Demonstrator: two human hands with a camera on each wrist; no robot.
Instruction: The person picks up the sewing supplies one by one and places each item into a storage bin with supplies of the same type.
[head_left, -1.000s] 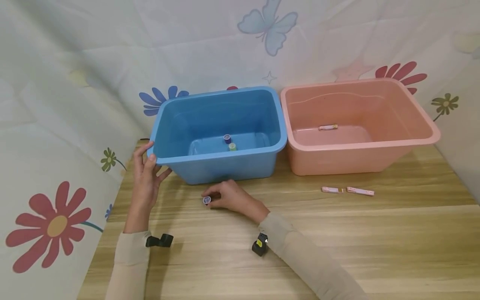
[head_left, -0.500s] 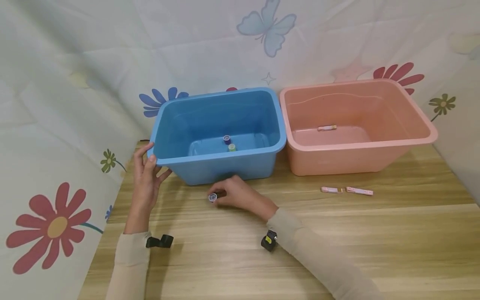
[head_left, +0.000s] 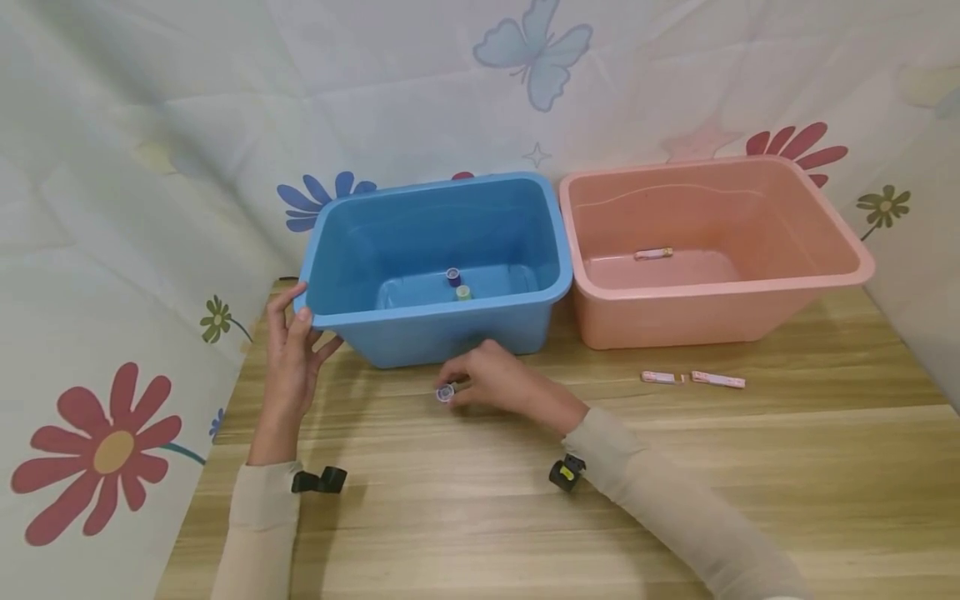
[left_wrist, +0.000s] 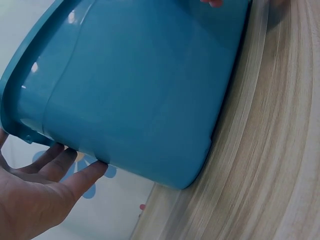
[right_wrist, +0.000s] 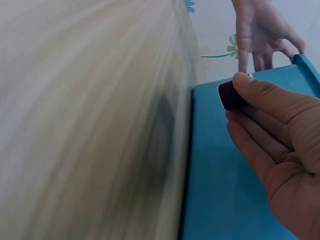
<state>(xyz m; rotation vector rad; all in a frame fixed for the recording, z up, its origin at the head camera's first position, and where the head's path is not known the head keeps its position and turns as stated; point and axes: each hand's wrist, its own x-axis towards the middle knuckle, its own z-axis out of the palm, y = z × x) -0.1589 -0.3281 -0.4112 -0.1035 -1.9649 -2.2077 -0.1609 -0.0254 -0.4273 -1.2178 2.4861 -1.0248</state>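
Observation:
My left hand [head_left: 291, 362] grips the left front corner of the blue plastic tub [head_left: 450, 335], thumb on the rim; in the left wrist view its fingertips touch the tub's outer wall. Just in front of the tub, my right hand [head_left: 495, 382] pinches a small dark purple cylinder [right_wrist: 231, 96] between thumb and fingers. Its pale round end [head_left: 446, 393] faces up in the head view. Inside the tub stand two similar small cylinders, one dark blue [head_left: 453, 277] and one light green [head_left: 463, 293].
A pink tub [head_left: 720, 325] stands against the blue one on the right, with a slim pink-and-white piece [head_left: 653, 253] inside. Two similar pieces, one shorter [head_left: 660, 378] and one longer [head_left: 717, 380], lie on the wooden table [head_left: 480, 517] before it. A printed curtain [head_left: 420, 92] hangs behind.
My right hand has moved right along the front of the blue tub with the small dark cylinder. The left hand has kept its place on the rim.

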